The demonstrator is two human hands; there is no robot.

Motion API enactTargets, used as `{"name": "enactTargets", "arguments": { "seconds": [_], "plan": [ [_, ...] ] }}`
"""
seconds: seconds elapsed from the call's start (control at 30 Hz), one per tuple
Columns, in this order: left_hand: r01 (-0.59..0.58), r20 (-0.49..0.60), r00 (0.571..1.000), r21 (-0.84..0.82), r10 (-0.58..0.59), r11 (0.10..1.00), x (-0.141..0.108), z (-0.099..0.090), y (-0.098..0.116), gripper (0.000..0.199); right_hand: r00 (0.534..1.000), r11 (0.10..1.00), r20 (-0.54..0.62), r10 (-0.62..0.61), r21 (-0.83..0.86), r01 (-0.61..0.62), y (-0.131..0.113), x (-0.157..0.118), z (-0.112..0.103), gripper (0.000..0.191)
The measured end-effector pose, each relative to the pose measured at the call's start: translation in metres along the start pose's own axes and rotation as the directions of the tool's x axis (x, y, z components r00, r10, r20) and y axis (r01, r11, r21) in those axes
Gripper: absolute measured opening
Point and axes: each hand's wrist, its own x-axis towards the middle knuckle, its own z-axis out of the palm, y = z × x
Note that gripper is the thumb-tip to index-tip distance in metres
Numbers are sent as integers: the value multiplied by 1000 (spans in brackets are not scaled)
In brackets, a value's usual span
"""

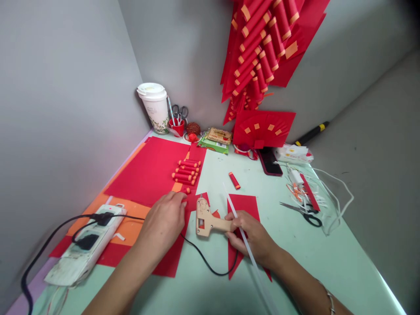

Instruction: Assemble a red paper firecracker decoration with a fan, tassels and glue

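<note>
In my right hand (pixel 251 238) I grip the handle of a beige hot glue gun (pixel 204 218), its nozzle pointing away from me. A long translucent stick (pixel 244 236), like a glue stick, slants across the same hand. My left hand (pixel 167 216) has its fingers curled at a small red paper roll (pixel 187 190) with orange ends; the fingers partly cover it. Just beyond, several matching paper rolls (pixel 185 172) lie in a pile on red sheets. One more roll (pixel 234 180) rests alone on the table. Red paper (pixel 244 203) lies under my right hand.
A white power strip (pixel 87 245) with black plugs sits at left, and a black cord (pixel 205 261) loops below the glue gun. Scissors (pixel 305 213), a phone (pixel 271 162) and white cables are at right. A lidded cup (pixel 155 109) and hanging red decorations (pixel 259 48) are behind.
</note>
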Motion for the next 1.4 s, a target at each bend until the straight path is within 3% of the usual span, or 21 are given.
{"name": "enactTargets", "arguments": {
  "seconds": [0.23, 0.43, 0.53, 0.63, 0.8, 0.93, 1.07, 1.2, 1.3, 1.4],
  "plan": [
    [-6, -44, 999, -52, 3, 999, 14, 3, -5, 38, 1000, 998, 26, 16, 52, -18, 0, 1, 2, 21],
    [49, -88, 993, -296, -78, 954, -14, -11, 6, 36, 999, 999, -43, 15, 38, -14, -2, 5, -3, 20],
    [198, 43, 975, -623, -220, 757, -36, -6, 10, 42, 998, 1000, -59, 4, 30, -3, -3, 6, -8, 21],
    [349, 226, 934, -748, -278, 564, -52, 4, 13, 52, 998, 999, -59, -25, 46, 28, -4, 6, -10, 23],
    [440, 423, 897, -826, -128, 351, -64, 16, 24, 55, 998, 994, -38, -43, 101, 47, -3, 0, -10, 24],
    [461, 460, 887, -871, -46, 169, -71, 26, 29, 53, 991, 968, -62, 118, 232, -101, -4, -5, -8, 24],
    [461, 460, 888, -884, -33, 82, -72, 34, 37, 49, 936, 823, -83, 342, 508, -256, -11, -6, -1, 24],
    [370, 372, 928, -926, 14, 71, -66, 35, 55, 45, 903, 472, 44, 428, 841, -265, -28, -1, 7, 24],
    [276, 271, 961, -941, -49, 199, -60, 34, 64, 44, 896, 297, 105, 431, 921, -251, -41, 3, 12, 25],
    [210, 179, 977, -900, -115, 382, -57, 36, 67, 43, 882, 246, 113, 458, 937, -248, -46, 3, 18, 27]
  ]
}}
